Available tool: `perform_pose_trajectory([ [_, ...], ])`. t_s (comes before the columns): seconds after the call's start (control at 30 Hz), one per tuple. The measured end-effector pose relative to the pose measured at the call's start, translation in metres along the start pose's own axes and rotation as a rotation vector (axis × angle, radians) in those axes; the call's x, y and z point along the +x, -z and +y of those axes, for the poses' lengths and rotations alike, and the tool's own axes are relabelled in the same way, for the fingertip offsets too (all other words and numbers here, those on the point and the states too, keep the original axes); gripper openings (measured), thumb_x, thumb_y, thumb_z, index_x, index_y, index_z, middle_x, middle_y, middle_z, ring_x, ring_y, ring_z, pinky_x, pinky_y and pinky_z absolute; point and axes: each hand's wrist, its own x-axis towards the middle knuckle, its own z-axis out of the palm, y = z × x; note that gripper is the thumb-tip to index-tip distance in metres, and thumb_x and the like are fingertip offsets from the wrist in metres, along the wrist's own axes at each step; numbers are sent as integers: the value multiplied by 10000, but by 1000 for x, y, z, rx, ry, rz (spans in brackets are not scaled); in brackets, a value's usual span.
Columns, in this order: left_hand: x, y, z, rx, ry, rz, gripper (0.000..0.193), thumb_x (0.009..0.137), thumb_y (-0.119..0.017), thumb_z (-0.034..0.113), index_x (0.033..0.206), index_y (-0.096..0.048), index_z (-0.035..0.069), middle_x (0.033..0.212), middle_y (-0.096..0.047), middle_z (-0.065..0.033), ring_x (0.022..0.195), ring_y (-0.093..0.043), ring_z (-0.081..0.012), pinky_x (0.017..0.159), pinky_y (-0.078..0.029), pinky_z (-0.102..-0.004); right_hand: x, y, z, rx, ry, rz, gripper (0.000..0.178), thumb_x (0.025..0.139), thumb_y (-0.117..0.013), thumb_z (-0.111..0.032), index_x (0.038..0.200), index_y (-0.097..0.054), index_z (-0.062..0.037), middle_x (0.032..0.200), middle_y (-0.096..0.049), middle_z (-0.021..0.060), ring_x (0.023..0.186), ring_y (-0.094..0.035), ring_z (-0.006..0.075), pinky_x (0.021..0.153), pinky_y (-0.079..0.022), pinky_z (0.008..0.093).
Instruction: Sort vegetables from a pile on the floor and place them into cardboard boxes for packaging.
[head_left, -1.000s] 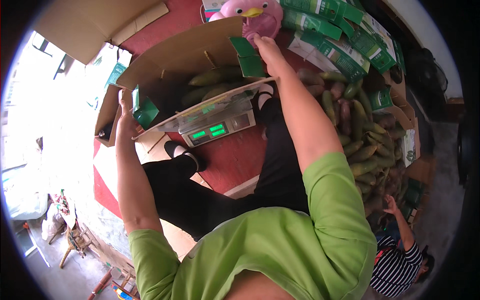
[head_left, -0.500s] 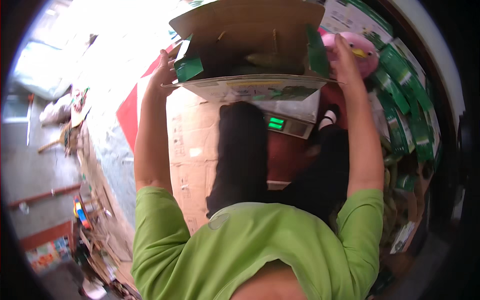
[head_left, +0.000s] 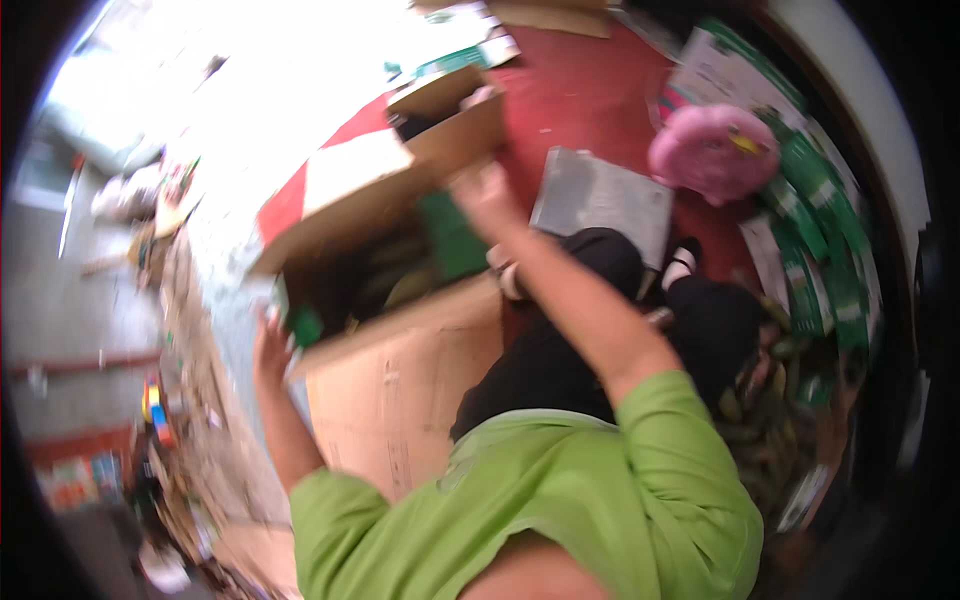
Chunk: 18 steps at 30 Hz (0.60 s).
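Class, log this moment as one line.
box: open, vegetables inside; left hand: at box's left end; right hand: at box's right end, blurred; scale: right of box

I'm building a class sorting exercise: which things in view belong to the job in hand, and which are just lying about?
In the job: the open cardboard box, held between left hand and right hand; blurred green produce inside it; probably the grey-topped scale, which the box was over a second ago.

Seemingly lying about: pink bird-faced thing; green-and-white cartons; multicoloured object.
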Motion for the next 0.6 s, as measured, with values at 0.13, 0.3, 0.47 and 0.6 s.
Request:
perform_pose_trajectory([
  [0.13,-24,12,-56,94,93,158,806,882,-332,663,1428,-289,72,1420,-394,-95,1293,-363,-291,1096,-222,-420,-78,-39,110,-397,-218,-98,598,895,-526,-363,1354,-369,-14,1345,-383,285,1270,-361,371,1066,-270,497],
  [0.3,-16,14,-50,17,164,-130,684,914,-411,553,1340,-419,17,1328,-485,-119,1217,-449,-274,1040,-318,-405,-180,-57,106,-266,-1036,-371,1101,740,-564,-667,1469,30,-95,1420,-246,323,1285,-342,424,1005,-356,511],
  [0.47,-23,16,-30,115,-31,-98,648,921,-422,514,1333,-424,14,1321,-487,-123,1208,-455,-271,1032,-327,-400,-150,-55,52,-158,-821,-635,589,847,-493,-473,1236,-450,-34,747,-610,170,439,-558,237,418,-461,378],
  [0.6,-8,-30,-13,195,-183,-129,619,926,-431,482,1328,-428,11,1316,-489,-126,1201,-461,-269,1026,-335,-396,-103,-40,27,21,-753,-404,338,861,-519,-361,992,-580,-56,684,-569,79,525,-604,188,425,-444,313],
])
